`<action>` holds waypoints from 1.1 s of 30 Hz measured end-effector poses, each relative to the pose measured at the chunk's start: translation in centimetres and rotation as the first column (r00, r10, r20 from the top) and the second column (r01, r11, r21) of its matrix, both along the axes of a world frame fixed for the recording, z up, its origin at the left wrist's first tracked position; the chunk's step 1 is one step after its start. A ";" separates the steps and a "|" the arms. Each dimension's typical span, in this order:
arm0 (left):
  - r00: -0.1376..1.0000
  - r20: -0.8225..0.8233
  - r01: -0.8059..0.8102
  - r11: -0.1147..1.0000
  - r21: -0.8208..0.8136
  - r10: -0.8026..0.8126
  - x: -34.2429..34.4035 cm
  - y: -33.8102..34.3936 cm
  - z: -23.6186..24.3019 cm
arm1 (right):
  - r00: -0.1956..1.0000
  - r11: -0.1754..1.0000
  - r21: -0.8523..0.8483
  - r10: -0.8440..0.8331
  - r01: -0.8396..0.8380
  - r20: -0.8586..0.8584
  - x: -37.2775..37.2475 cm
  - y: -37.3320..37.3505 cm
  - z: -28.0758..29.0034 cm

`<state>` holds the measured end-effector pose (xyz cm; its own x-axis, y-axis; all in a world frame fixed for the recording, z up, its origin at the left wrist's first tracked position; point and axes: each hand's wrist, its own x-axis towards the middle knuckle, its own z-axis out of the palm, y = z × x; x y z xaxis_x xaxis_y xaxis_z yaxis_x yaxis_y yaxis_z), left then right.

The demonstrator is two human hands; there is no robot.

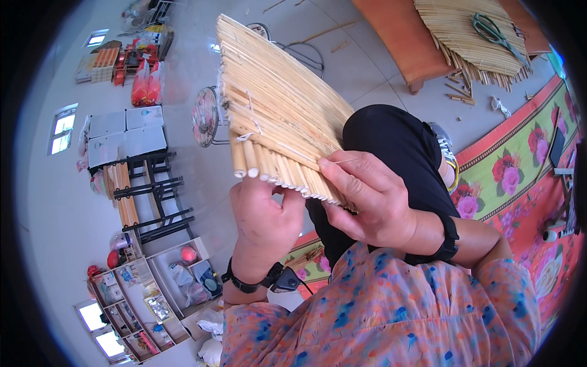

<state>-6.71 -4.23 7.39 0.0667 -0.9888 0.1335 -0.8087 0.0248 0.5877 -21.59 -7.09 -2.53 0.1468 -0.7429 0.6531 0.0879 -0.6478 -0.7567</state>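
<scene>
A mat of pale reed stalks [287, 98], laid side by side, slants up and away in front of me. White thread [252, 116] loops around stalks near its left edge. My left hand [267, 217] is closed at the lower left edge, its fingertips hidden beneath the stalks. My right hand [376, 199] grips the near edge, fingers on the upper face. By its fingertips shows a thin pale line [348, 161], a needle or thread; I cannot tell which. The mat rests near my raised knee [385, 131] in black trousers.
At the upper right, an orange-brown bench [394, 43] holds another reed mat [440, 24] with green-handled scissors [489, 30] on it. Cut stalk pieces [460, 92] lie below. A floral rug [489, 183] covers the right side. Shelves [131, 293] and folded tables [153, 196] stand left.
</scene>
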 end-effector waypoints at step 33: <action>0.735 -0.666 -0.256 0.860 -0.443 -0.124 5.8 15.0 8.8 | 0.967 0.864 -0.442 0.175 -0.240 -0.183 6.5 8.0 7.4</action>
<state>-0.87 10.81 16.19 0.3856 -0.7921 0.4732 -0.2320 0.4132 0.8806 -15.08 0.91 4.85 0.3731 -0.3084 0.8750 0.1792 -0.9014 -0.3941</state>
